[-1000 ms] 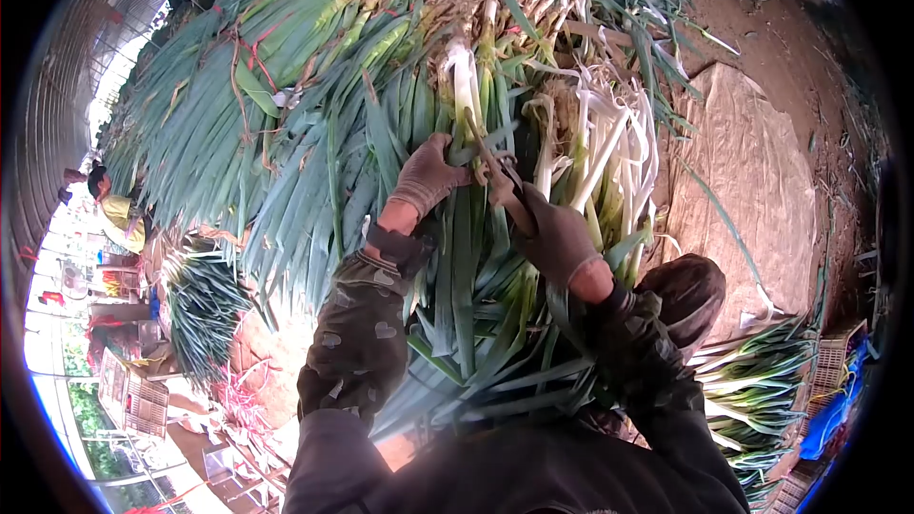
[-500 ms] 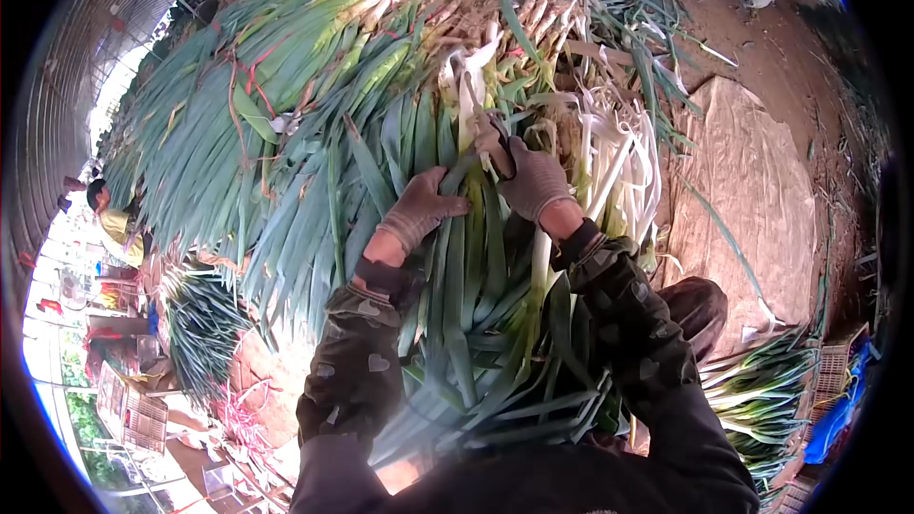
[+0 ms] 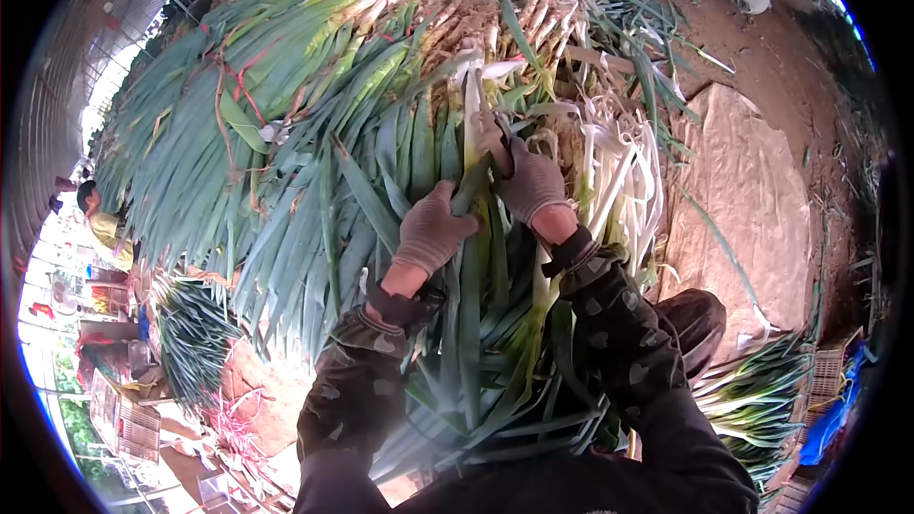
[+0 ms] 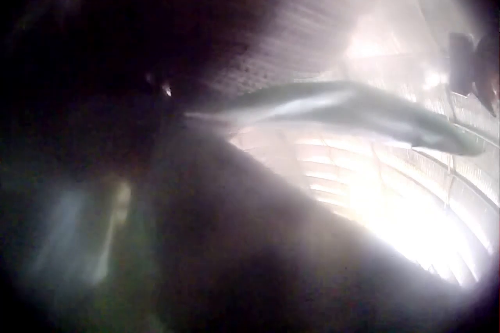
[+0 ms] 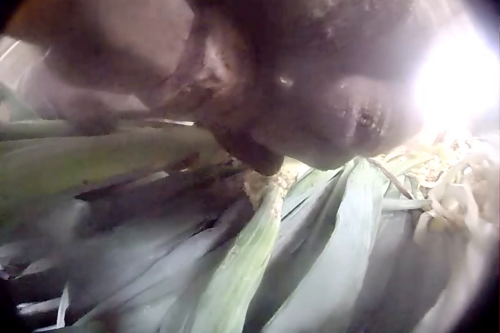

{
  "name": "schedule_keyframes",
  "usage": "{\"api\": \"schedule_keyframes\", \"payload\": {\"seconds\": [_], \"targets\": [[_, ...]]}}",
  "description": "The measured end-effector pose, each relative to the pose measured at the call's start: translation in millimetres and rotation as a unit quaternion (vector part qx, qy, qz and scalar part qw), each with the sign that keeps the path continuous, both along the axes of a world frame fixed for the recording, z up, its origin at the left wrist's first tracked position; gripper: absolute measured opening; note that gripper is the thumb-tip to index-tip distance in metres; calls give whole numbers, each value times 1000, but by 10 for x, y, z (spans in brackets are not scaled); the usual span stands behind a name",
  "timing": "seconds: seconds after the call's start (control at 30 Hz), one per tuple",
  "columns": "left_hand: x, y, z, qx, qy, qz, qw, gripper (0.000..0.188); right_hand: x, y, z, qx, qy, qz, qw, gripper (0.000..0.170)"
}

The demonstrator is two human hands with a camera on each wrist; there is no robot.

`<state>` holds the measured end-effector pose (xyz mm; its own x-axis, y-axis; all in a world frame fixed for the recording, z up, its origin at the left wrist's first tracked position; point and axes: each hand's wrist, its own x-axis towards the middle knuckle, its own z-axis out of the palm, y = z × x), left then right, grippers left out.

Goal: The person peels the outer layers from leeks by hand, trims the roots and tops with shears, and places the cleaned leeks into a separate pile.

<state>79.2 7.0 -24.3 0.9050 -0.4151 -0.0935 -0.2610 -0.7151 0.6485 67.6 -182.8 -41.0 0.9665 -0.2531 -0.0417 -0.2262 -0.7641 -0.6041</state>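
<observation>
Fingers of L hand [image 3: 436, 228] pinch leek [image 3: 472, 116], can't tell re R hand's [image 3: 533, 187]; prob. tears if tugged too hard.

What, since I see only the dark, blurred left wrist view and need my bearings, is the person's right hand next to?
Observer: In the head view, the right hand, in a grey-brown knit glove, is close beside a long white leek stalk; whether they touch, I can't tell.

Operator: Thanks. What is spread on the ground at the person's right?

Observer: A wrinkled tan sheet, lying on the brown ground.

Operator: And is anyone else nearby that I should know about?

Observer: Yes, a person in a yellow top shows in the background, near the head view's left edge.
</observation>
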Motion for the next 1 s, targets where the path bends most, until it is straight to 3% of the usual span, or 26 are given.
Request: {"api": "schedule_keyframes", "payload": {"seconds": [0.33, 0.43, 0.53, 0.63, 0.73, 0.87, 1.0], "targets": [[-58, -63, 181, 50, 0, 0, 999, 64, 252, -52, 33, -1, -22, 3, 1000, 38], [42, 31, 33, -42, 3, -49, 998, 63, 474, -106, 26, -15, -33, -5, 999, 36], [70, 97, 76, -146, 83, -46, 985, 62, 720, -155, -53, -3, -64, -28, 998, 32], [48, 100, 267, -139, 133, -42, 980, 61, 929, -223, -96, 0, -97, -16, 995, 28], [81, 150, 304, -161, 162, -39, 973, 60, 1035, -318, -53, 1, -56, 26, 998, 34], [134, 221, 191, -208, 158, -53, 964, 60, 657, -334, 18, 45, -31, 27, 998, 35], [91, 211, 153, -236, 164, -48, 957, 61, -386, -162, 135, 122, -47, 30, 991, 44]]}}
